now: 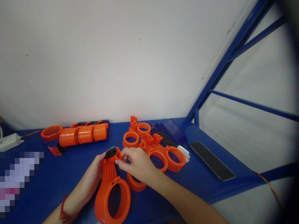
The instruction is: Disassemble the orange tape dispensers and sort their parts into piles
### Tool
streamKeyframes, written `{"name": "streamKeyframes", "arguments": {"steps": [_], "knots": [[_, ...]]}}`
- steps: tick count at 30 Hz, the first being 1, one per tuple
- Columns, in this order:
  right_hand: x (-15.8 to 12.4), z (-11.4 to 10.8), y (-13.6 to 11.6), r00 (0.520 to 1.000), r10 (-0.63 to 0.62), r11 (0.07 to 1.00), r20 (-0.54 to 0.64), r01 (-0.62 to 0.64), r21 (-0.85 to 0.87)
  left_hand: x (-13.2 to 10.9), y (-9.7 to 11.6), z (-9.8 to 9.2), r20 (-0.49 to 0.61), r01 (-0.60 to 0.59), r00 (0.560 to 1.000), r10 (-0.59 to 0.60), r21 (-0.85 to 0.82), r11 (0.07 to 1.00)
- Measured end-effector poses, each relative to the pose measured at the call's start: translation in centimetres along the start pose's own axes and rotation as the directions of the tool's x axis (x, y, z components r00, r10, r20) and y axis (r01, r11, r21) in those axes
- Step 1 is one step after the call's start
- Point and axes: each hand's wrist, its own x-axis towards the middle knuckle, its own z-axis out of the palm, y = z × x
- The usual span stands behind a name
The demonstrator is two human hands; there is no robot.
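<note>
An orange plastic tape dispenser frame [109, 172] with a large ring at its lower end is held at the centre front. My left hand [95, 169] wraps round its upper part from the left. A black piece [111, 152] sits in the frame's top end, near my left thumb. My right hand [134, 161] pinches the orange tip at the top from the right; anything small between those fingertips is hidden. Several more orange ringed frames [175, 159] lie beyond and beside my right hand, one partly beneath it.
Assembled orange dispensers [84, 134] lie at the back left. Dark blue pieces [174, 130], black pieces [163, 139] and metal strips [184, 152] lie at the back right, near a phone [211, 160]. A white power strip [10, 142] is far left; a blue metal frame [219, 73] stands right.
</note>
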Motion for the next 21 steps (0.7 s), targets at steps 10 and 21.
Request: {"name": "streamKeyframes", "arguments": {"steps": [10,21], "knots": [[0.1,-0.5,-1.4,0.98,0.155,0.988,-0.126,-0.155,0.006,0.9,-0.4,-0.9,-0.169,-0.027,0.984,0.054,0.163,0.986],[-1.3,-1.2,-0.9,0.976,0.184,0.964,-0.113,-0.156,0.215,-0.3,0.1,-0.8,-0.198,-0.014,0.978,0.062,0.233,0.972]]}}
